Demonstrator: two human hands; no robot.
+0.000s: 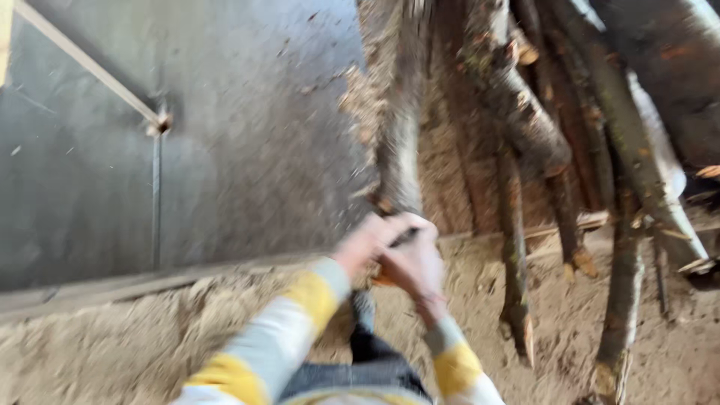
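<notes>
The picture is blurred by motion. My left hand (pixel 366 241) and my right hand (pixel 414 262) are clasped together around the near end of a long rough log (pixel 397 142) that runs away from me. A thin dark thing (pixel 403 237) shows between my fingers; I cannot tell what it is. Both sleeves are striped grey and yellow. My leg and foot (pixel 364 330) stand below the hands on the sawdust.
A pile of bark-covered logs and poles (pixel 570 127) leans at the right, with cut ends near the ground. Sawdust (pixel 120 337) covers the floor. A grey sheet wall (pixel 187 135) with a thin rod fills the left.
</notes>
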